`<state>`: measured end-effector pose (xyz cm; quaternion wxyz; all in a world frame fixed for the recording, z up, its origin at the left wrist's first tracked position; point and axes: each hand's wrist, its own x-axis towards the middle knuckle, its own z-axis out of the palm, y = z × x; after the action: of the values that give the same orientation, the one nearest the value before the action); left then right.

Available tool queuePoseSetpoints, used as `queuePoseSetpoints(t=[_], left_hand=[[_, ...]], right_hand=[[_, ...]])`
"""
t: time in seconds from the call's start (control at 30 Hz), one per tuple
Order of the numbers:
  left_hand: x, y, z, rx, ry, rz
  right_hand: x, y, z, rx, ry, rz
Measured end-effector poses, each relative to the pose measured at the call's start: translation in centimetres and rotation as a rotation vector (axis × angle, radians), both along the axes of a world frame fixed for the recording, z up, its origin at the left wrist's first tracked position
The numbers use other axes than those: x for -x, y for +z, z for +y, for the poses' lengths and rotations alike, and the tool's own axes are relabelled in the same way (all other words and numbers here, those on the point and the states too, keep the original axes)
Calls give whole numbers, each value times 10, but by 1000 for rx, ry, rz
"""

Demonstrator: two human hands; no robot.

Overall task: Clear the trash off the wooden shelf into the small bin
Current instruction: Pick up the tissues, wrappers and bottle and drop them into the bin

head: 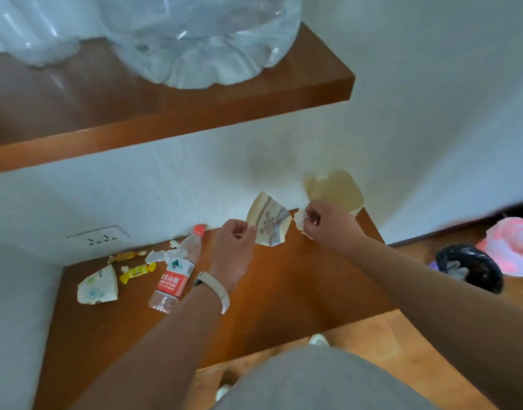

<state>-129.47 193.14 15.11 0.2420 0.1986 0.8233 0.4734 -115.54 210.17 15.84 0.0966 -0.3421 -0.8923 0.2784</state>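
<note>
My left hand (pixel 233 250) pinches a flattened patterned paper cup (pixel 269 220) above the lower wooden shelf (pixel 284 285). Just right of the cup, my right hand (pixel 328 226) is closed on a small crumpled white tissue (pixel 300 218). On the shelf's left part lie an empty plastic bottle with a red label (pixel 174 270), two yellow candy wrappers (pixel 137 271), torn white paper scraps (pixel 158 255) and a second flattened paper cup (pixel 98 287). A beige takeaway box (pixel 334 189) stands at the shelf's back right corner. The small bin with a black liner (pixel 470 266) stands on the floor to the right.
An upper wooden shelf (pixel 195 113) holds large clear plastic bags (pixel 195 39). A wall socket (pixel 99 235) sits at the left, above the lower shelf. A pink and white bag (pixel 514 247) lies beyond the bin. White walls close in the shelf on the left and behind.
</note>
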Motion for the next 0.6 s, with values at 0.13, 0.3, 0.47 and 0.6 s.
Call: queuePoseSetpoints(t=[0.13, 0.3, 0.47, 0.6], left_hand=[[-22, 7, 57, -14, -26, 28], [-36, 16, 110, 7, -8, 153], [-36, 17, 149, 91, -43, 262], [-36, 10, 172, 172, -138, 368]], right_hand=[[-33, -5, 52, 22, -6, 12], [-49, -4, 109, 6, -45, 53], [-49, -5, 143, 22, -33, 74], [-49, -14, 153, 50, 2, 59]])
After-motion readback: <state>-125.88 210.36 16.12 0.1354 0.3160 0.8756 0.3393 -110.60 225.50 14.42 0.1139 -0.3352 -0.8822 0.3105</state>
